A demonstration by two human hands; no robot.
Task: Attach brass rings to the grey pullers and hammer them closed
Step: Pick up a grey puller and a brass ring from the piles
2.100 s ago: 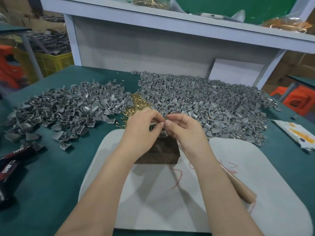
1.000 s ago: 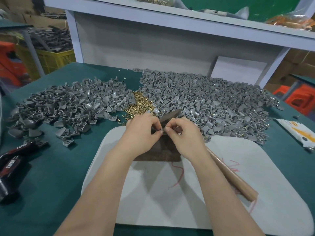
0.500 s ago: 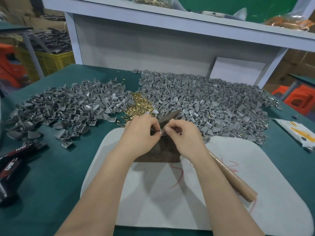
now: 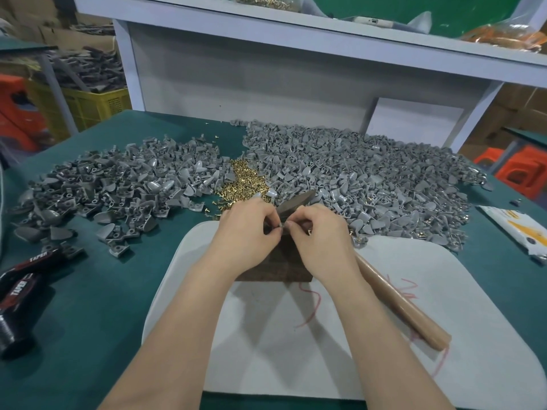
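While a mound of small brass rings (image 4: 242, 180) is flanked by heaps of grey plastic pullers (image 4: 118, 187) near the green counter's (image 4: 103, 306) far edge, one puller (image 4: 283, 227) is pinched by the left hand (image 4: 251, 232) and right hand (image 4: 321, 236) over a dark wooden block (image 4: 284, 267); hammering is judged not yet done.

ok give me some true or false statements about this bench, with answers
1. The brass rings lie between two piles of pullers. True.
2. The left hand and right hand pinch a small part above the block. True.
3. The hammer lies left of the hands. False: its handle runs under the right forearm.
4. The black bottles stand upright. False: they lie on their sides on the table, far left.
5. The mat is green. False: it is white; the table is green.
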